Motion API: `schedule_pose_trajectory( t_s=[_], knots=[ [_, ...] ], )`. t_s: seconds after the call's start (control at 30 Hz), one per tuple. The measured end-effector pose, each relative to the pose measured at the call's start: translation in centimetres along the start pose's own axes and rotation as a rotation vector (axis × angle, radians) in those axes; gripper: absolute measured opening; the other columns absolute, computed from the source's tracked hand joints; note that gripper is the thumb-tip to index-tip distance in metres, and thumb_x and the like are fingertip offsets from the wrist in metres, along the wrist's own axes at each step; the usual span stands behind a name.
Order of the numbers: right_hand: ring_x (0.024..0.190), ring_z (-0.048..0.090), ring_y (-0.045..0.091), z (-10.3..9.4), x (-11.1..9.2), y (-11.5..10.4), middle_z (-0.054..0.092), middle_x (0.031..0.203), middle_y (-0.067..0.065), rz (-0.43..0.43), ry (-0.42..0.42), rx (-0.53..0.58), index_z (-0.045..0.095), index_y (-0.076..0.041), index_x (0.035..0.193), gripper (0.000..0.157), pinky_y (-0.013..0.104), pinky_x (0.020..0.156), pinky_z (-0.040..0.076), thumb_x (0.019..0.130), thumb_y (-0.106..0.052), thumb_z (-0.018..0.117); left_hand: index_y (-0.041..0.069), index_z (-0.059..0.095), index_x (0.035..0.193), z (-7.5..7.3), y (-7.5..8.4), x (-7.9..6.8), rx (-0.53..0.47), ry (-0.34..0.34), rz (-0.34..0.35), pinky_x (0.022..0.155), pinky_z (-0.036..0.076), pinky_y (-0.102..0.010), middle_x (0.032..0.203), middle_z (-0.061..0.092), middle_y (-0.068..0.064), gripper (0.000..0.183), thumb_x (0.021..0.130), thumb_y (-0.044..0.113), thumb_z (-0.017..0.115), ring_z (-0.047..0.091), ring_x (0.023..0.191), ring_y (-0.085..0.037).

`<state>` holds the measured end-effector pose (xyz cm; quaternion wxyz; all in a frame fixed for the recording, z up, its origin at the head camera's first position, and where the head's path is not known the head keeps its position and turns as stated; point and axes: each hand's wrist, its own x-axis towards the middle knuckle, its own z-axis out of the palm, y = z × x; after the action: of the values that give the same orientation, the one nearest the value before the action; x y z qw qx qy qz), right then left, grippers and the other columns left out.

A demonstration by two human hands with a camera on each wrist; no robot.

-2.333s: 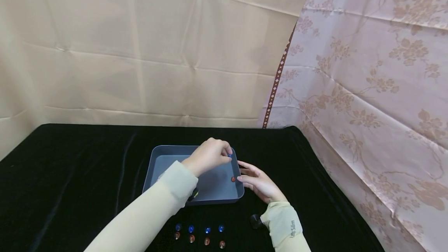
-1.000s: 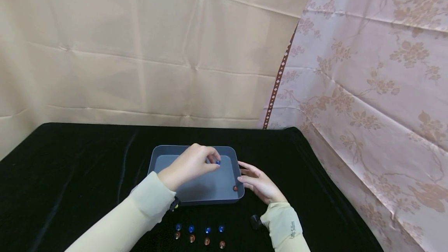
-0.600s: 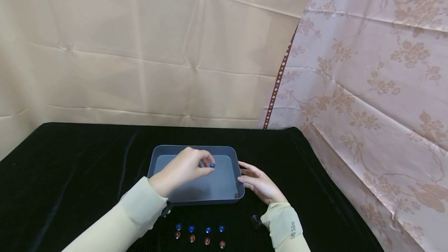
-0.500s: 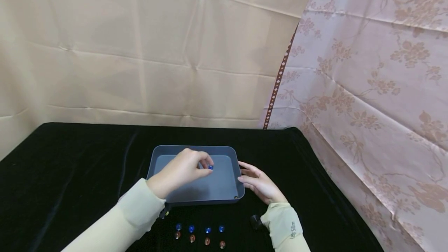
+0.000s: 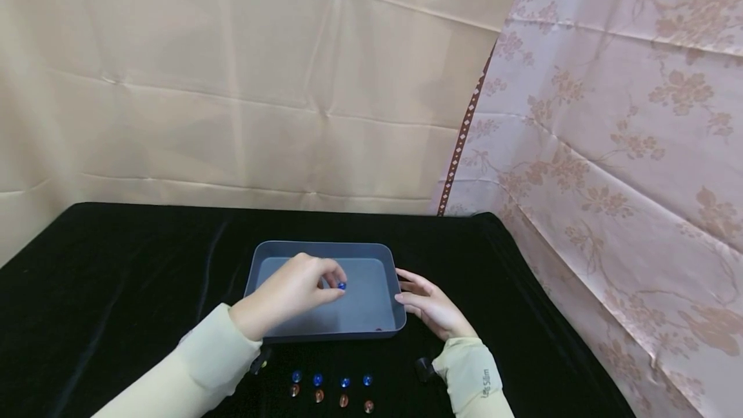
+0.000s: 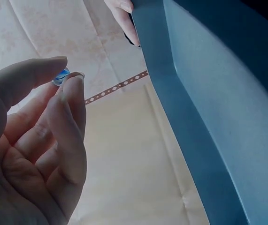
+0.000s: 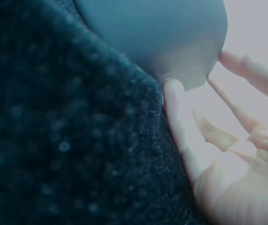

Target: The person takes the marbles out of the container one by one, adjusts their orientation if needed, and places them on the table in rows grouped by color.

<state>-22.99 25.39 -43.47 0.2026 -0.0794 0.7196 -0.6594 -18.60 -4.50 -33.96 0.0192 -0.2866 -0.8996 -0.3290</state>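
Observation:
In the head view my left hand (image 5: 298, 289) is above the shallow blue-grey tray (image 5: 366, 305), pinching a blue glass marble (image 5: 342, 286) between thumb and fingertips. The left wrist view gives that marble (image 6: 61, 76) up close, clear with a blue swirl. My right hand (image 5: 432, 305) rests at the tray's right wall, its fingers extended. From the right wrist, the thumb and fingertips (image 7: 173, 86) touch the outside of the tray. A reddish marble (image 5: 378, 329) lies inside by the front wall, mostly hidden by the rim.
In front of the tray, blue marbles (image 5: 345, 382) form one row and amber-brown marbles (image 5: 344, 400) a second row nearer me. Black cloth (image 5: 145, 289) covers the table. Behind hangs a beige curtain (image 5: 261, 82), with a pink floral one (image 5: 627, 147) to the right.
My left hand has drawn back leftward and nearer from the tray's far right corner, still pinching the blue marble. The reddish marble has rolled forward, then leftward along the front wall. My right hand stays put.

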Motion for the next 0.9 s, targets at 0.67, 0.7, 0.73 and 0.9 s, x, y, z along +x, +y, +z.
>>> schedule_pose_trajectory(
  t_s=[0.67,0.7,0.73,0.9],
  knots=[
    [0.125,0.056,0.027,0.0,0.1,0.0,0.036,0.152,0.024,0.003,-0.004,0.014,0.035,-0.014,0.153,0.061,0.038,0.107,0.046,0.097,-0.014,0.059,0.014,0.072,0.094,-0.9,-1.0,-2.7,0.015,-0.023,0.018,0.062,0.049,-0.017,0.081,0.071,0.008,0.008,0.086,0.015,0.074,0.060,0.067,0.003],
    [0.125,0.056,0.027,0.0,0.1,0.0,0.036,0.152,0.024,0.004,-0.003,0.013,0.035,-0.014,0.153,0.061,0.038,0.107,0.046,0.097,-0.014,0.059,0.013,0.072,0.094,-0.9,-1.1,-2.8,0.014,-0.026,0.020,0.061,0.049,-0.017,0.081,0.071,0.007,0.008,0.086,0.015,0.074,0.060,0.066,0.003],
    [0.125,0.056,0.027,0.0,0.1,0.0,0.036,0.152,0.024,0.005,-0.001,0.013,0.035,-0.014,0.153,0.061,0.038,0.107,0.046,0.097,-0.014,0.059,0.013,0.072,0.094,-0.9,-1.2,-3.0,0.014,-0.028,0.023,0.061,0.049,-0.018,0.081,0.071,0.007,0.008,0.086,0.015,0.074,0.060,0.066,0.003],
    [0.126,0.056,0.027,0.0,0.1,0.0,0.037,0.152,0.024,0.009,0.005,0.008,0.035,-0.014,0.153,0.061,0.038,0.107,0.046,0.097,-0.015,0.060,0.013,0.072,0.094,-1.1,-1.5,-3.9,0.004,-0.047,0.020,0.061,0.049,-0.018,0.081,0.071,0.009,0.008,0.087,0.017,0.074,0.058,0.065,0.005]
  ],
)
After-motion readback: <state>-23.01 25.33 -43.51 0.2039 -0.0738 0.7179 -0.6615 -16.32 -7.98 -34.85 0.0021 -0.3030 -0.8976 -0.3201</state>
